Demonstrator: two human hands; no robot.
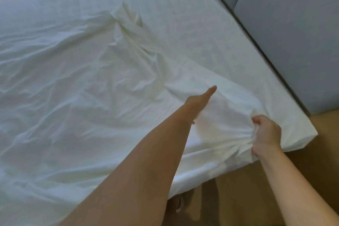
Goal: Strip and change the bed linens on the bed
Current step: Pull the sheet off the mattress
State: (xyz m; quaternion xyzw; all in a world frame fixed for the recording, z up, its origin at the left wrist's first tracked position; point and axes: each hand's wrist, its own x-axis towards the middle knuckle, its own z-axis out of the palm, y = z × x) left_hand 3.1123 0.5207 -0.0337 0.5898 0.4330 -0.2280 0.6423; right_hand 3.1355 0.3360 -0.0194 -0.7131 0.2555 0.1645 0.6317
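A wrinkled white sheet [91, 71] covers the mattress, which fills most of the view. My left hand [199, 102] lies flat on the sheet near the bed's near right corner, fingers straight and pointing away from me. My right hand [266, 132] grips a bunched fold of the same sheet at the mattress edge, just left of the corner [310, 134]. Creases fan out from that grip toward my left hand.
A grey padded headboard [293, 33] runs along the right side of the bed. Brown floor [247, 189] shows below the mattress edge and past the far side at the top left. A foot or shoe is dimly visible by the bed's near edge.
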